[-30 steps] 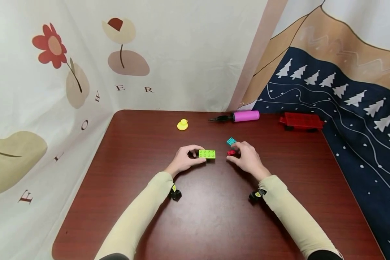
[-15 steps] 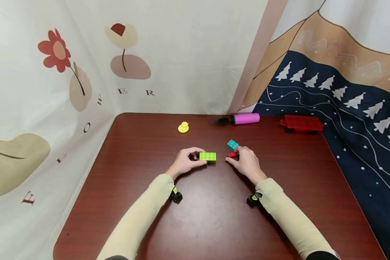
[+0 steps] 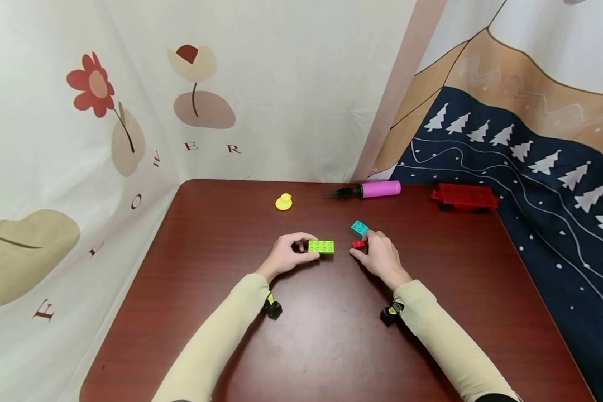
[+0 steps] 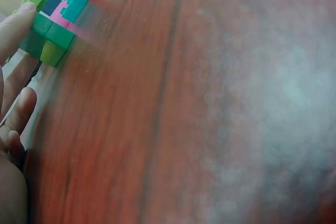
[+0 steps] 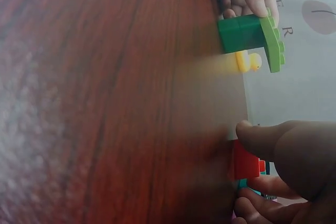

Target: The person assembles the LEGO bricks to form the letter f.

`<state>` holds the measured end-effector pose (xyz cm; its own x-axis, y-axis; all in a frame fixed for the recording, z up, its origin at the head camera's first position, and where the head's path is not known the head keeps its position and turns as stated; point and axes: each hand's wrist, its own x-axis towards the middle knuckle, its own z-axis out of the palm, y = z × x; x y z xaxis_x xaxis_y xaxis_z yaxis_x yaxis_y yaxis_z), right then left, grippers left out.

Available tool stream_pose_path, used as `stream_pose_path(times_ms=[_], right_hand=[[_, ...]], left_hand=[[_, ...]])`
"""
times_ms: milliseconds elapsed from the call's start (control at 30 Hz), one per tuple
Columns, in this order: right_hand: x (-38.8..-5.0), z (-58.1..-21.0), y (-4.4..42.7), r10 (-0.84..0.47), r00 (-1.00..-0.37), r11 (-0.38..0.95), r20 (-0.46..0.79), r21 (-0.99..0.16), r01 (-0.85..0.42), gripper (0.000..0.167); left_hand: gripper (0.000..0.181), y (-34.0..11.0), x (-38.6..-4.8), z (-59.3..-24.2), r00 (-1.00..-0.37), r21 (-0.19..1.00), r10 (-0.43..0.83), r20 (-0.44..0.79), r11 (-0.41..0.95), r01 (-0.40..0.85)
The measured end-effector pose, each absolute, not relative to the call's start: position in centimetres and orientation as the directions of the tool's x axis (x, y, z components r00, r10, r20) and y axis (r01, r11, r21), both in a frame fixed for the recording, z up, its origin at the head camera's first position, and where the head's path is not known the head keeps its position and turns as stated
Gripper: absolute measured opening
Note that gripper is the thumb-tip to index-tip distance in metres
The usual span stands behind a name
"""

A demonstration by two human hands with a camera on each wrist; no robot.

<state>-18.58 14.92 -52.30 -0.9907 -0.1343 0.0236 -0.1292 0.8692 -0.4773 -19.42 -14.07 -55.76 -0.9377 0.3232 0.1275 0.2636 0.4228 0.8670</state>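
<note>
In the head view my left hand (image 3: 287,257) grips a small stack of toy building bricks between thumb and fingers. A long lime-green brick (image 3: 321,247) forms its top, and darker green bricks (image 5: 241,34) show beneath it in the right wrist view. To the right, my right hand (image 3: 382,259) pinches a small red brick (image 3: 358,244) between thumb and index finger. That red brick (image 5: 245,160) stands on the table, its stud showing in the right wrist view. Just behind it lies a teal brick (image 3: 359,228), close to the right fingertips.
Toward the table's back edge are a yellow rubber duck (image 3: 283,202), a pink hand pump (image 3: 380,189) with a black nozzle, and a red toy wagon (image 3: 465,196) at the right. Printed curtains (image 3: 291,111) hang behind and beside the brown table (image 3: 301,346).
My right hand has shifted slightly left and nearer me, uncovering more of the teal brick, and its fingers have come in around the red brick. The left hand keeps its hold.
</note>
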Motion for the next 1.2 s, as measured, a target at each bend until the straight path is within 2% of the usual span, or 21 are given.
stream_pose_path(times_ms=[667,1200], right_hand=[[-18.6,-52.7,14.7,-0.149,-0.986,0.871,0.081,-0.461,-0.169,0.044],[-19.4,-53.4,15.5,-0.253,-0.944,0.637,0.210,-0.698,-0.326,0.039]], left_hand=[[0.032,-14.1,-19.6,-55.7,-0.935,0.868,0.322,0.147,0.411,0.279],[0.034,-14.1,-19.5,-55.9,-0.934,0.866,0.321,0.155,0.411,0.284]])
